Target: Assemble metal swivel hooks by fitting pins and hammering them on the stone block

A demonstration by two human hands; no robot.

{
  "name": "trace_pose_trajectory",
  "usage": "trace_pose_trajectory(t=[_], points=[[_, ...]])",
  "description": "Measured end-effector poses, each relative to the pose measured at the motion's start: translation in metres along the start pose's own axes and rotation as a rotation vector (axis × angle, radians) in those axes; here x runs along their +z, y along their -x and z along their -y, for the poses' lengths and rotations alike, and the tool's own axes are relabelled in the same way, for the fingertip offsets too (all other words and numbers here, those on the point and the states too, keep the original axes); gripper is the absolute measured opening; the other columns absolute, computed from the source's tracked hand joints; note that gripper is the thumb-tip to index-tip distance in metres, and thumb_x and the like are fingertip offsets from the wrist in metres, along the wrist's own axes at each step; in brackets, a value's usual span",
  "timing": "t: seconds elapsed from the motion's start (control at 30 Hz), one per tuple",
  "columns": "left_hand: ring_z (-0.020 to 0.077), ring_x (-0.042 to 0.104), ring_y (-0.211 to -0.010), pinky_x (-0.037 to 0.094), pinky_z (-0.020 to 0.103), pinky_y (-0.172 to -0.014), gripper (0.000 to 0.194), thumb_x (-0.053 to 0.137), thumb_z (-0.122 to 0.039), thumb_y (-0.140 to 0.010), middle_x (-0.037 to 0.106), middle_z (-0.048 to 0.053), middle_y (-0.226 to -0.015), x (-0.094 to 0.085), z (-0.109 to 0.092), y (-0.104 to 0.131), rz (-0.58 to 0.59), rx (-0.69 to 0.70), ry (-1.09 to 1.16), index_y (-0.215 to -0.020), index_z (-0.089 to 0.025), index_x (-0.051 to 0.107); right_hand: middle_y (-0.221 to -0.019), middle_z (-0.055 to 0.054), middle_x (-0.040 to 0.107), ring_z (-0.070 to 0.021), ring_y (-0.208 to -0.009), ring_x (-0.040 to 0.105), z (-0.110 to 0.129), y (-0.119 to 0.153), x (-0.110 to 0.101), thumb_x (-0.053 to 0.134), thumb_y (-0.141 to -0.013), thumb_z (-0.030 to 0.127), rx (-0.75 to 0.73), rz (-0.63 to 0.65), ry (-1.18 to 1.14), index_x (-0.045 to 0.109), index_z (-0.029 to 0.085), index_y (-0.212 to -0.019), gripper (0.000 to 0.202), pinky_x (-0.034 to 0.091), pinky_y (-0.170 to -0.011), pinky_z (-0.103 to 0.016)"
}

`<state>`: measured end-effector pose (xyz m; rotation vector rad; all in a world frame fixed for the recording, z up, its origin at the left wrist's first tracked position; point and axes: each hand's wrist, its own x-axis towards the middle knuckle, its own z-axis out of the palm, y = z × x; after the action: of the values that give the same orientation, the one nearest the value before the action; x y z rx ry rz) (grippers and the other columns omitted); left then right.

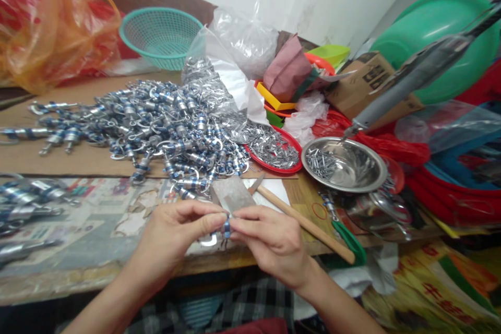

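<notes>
Between my fingertips is a small blue-and-silver metal fitting (227,227), held at the table's front edge. My left hand (183,232) pinches it from the left, and my right hand (270,237) grips it from the other side. Fingers cover most of the piece. Just beyond them sits a grey metal block (232,194). A hammer with a wooden handle (305,222) lies to the right of the block, its head close to it. Behind the block spreads a big pile of similar blue-and-silver fittings with rings (156,125).
More fittings (27,198) lie at the left. A red plate (295,164) of small metal parts and a steel bowl (344,180) with pins stand right of the pile. Over the bowl hangs a grey tool (415,78). A turquoise basket (160,36) is at the back.
</notes>
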<state>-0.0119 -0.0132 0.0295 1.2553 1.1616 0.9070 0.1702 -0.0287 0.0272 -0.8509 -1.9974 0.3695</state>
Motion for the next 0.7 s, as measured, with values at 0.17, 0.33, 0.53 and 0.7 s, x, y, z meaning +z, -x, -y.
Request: trace_pose_trajectory(t=[0.17,0.33,0.53,0.7], points=[[0.0189,0.064,-0.089,0.051,0.026,-0.078,0.054,0.076,-0.033,-0.061,0.071,0.001,-0.087,0.015,0.012,0.006,-0.113,-0.112,0.282,-0.111,-0.022,0.060,-0.072,-0.007,0.071,-0.0138,-0.063,0.065,0.006,-0.005,0.002,0.068,-0.074,0.017,0.292,0.026,-0.145,0.074,0.014,-0.081,0.010,0.052,-0.056,-0.022],[0.0172,0.065,-0.078,0.053,0.027,-0.072,0.066,0.073,-0.031,-0.065,0.066,-0.001,-0.079,0.014,0.011,0.001,-0.046,-0.128,0.351,-0.122,-0.020,0.043,-0.080,-0.002,0.072,-0.0125,-0.075,0.066,-0.034,-0.028,-0.022,0.061,-0.080,0.021,0.375,0.182,0.187,0.073,0.020,-0.080,0.012,0.051,-0.070,-0.021],[0.0183,0.063,-0.071,0.052,0.030,-0.065,0.067,0.071,-0.027,-0.066,0.062,-0.001,-0.074,0.006,0.007,-0.008,0.111,-0.162,0.307,-0.122,-0.019,0.036,-0.093,-0.014,0.070,-0.0269,-0.093,0.063,-0.125,-0.058,-0.053,0.053,-0.080,0.011,0.637,0.239,0.830,0.072,0.015,-0.092,0.024,0.047,-0.083,-0.037],[0.0161,0.062,-0.065,0.050,0.030,-0.062,0.066,0.068,-0.022,-0.069,0.060,-0.002,-0.074,0.000,0.009,-0.019,0.215,-0.194,0.308,-0.125,-0.022,0.031,-0.091,-0.015,0.069,-0.0284,-0.094,0.062,-0.144,-0.065,-0.048,0.055,-0.072,0.004,0.666,0.316,0.883,0.073,0.015,-0.089,0.027,0.045,-0.082,-0.036]])
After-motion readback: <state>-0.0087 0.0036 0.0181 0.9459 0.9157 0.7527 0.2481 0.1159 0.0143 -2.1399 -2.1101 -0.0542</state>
